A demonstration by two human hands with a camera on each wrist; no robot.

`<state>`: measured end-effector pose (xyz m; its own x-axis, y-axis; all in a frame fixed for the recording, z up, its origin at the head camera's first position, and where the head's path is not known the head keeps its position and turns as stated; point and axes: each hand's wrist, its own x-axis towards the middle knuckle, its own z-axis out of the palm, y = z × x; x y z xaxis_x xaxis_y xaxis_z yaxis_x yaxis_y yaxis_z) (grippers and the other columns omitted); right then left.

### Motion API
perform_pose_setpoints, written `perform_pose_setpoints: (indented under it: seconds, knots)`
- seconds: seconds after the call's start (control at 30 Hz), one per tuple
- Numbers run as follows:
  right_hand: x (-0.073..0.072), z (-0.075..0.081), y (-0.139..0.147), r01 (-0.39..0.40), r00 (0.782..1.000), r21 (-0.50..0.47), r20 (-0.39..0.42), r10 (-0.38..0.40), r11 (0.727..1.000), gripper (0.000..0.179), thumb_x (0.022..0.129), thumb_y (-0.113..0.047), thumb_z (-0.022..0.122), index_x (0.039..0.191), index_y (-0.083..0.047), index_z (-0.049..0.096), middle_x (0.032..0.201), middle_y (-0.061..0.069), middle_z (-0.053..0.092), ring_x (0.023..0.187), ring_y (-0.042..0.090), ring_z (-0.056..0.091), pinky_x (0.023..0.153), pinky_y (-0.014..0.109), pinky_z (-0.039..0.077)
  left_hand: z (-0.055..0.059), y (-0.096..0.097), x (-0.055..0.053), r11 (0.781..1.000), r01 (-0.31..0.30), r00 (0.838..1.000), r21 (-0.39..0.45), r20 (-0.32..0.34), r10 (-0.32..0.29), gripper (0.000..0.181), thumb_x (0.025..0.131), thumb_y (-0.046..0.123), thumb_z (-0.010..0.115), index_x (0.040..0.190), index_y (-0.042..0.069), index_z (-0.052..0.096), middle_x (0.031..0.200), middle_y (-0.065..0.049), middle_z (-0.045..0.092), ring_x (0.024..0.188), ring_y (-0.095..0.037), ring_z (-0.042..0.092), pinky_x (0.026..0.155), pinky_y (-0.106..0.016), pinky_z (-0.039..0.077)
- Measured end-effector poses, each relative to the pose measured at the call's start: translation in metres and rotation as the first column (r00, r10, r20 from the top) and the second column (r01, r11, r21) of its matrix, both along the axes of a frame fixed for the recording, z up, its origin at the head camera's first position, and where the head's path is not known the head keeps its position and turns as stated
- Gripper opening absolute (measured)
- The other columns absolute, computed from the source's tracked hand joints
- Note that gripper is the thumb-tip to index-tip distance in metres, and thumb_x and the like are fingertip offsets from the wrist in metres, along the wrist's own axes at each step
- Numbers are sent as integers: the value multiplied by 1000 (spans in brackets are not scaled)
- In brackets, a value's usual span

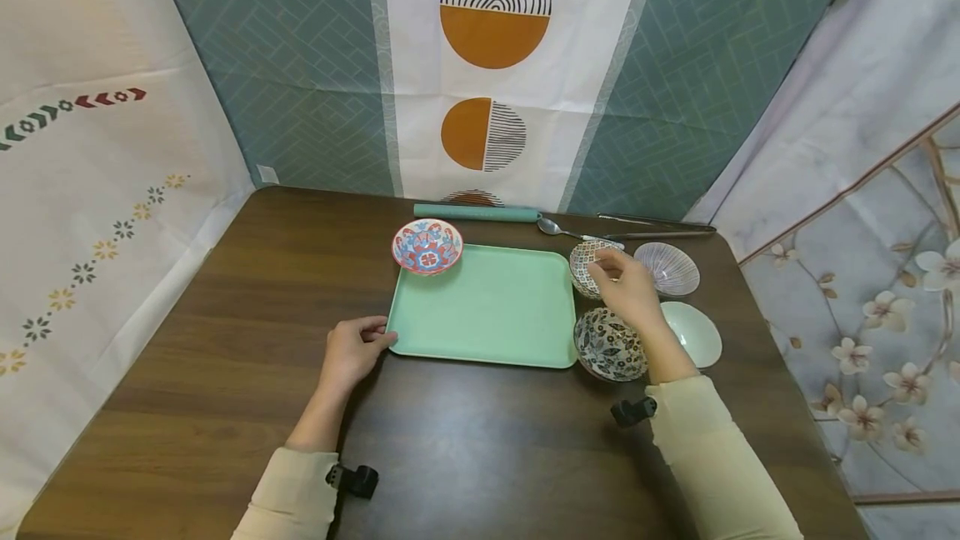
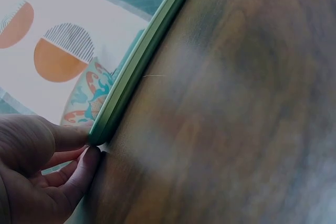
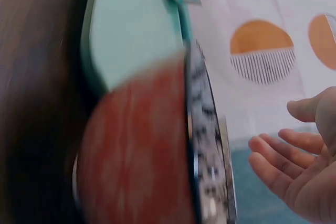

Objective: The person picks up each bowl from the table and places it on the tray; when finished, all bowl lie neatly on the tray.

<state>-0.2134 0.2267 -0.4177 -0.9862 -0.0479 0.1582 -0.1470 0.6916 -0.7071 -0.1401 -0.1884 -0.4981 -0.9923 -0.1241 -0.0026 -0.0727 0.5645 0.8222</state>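
Observation:
My left hand [image 1: 354, 350] pinches the near left corner of a light green tray [image 1: 483, 307]; in the left wrist view its thumb and fingers meet at that corner [image 2: 97, 136]. A red-and-blue patterned bowl [image 1: 427, 247] sits on the tray's far left corner. Over the bowls at the tray's right, my right hand [image 1: 630, 290] hovers with relaxed, parted fingers and holds nothing. Beneath it is a small checked bowl [image 1: 582, 267], partly hidden by the hand. Nearer me stands a dark floral bowl [image 1: 609, 346], whose reddish outside [image 3: 136, 156] shows blurred in the right wrist view.
At the far right are a striped bowl [image 1: 670, 267] and a pale green bowl [image 1: 696, 333], the latter partly behind my wrist. Along the table's back edge lie a teal roll [image 1: 476, 212], a spoon [image 1: 552, 227] and thin metallic utensils [image 1: 660, 234]. Patterned cloth [image 1: 315, 65] hangs behind.

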Motion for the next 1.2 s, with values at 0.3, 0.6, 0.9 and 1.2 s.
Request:
perform_pose_setpoints:
  seconds: [0.3, 0.6, 0.9, 1.2]
  knots:
    - [27, -3, 55, 101, 983, 56, -158, -91, 993, 34, 100, -15, 65, 124, 10, 64, 110, 28, 70, 100, 44, 69, 89, 53, 53, -1, 0, 0, 1000, 1, 1000, -1, -3, -1, 34, 90, 13, 78, 118, -5, 73, 99, -17, 75, 92, -32, 72, 76, -42, 59]
    - [46, -12, 119, 228, 955, 142, -223, -193, 963, 33, 96, -13, 69, 119, 10, 66, 108, 30, 70, 96, 47, 70, 85, 54, 50, 0, 1, -1, 1000, -1, 1000, -1, -9, 1, 34, 90, 14, 78, 118, -4, 73, 99, -17, 75, 92, -31, 72, 77, -44, 58]
    - [67, -38, 171, 116, 993, 266, -23, -114, 957, 39, 100, -20, 62, 114, 16, 65, 101, 32, 70, 85, 42, 70, 64, 30, 51, 0, 1, 1, 1000, 3, 1000, -8, -6, -3, 34, 90, 14, 78, 118, -5, 73, 99, -18, 75, 93, -32, 72, 78, -44, 58]
    - [75, -39, 179, 46, 996, 217, 70, -63, 975, 35, 103, -14, 57, 110, 19, 65, 72, 14, 72, 52, 15, 65, 51, 24, 47, 1, 3, 1, 1000, -13, 1000, -5, -24, 13, 33, 89, 13, 79, 116, -5, 73, 98, -17, 75, 90, -31, 72, 74, -41, 58]
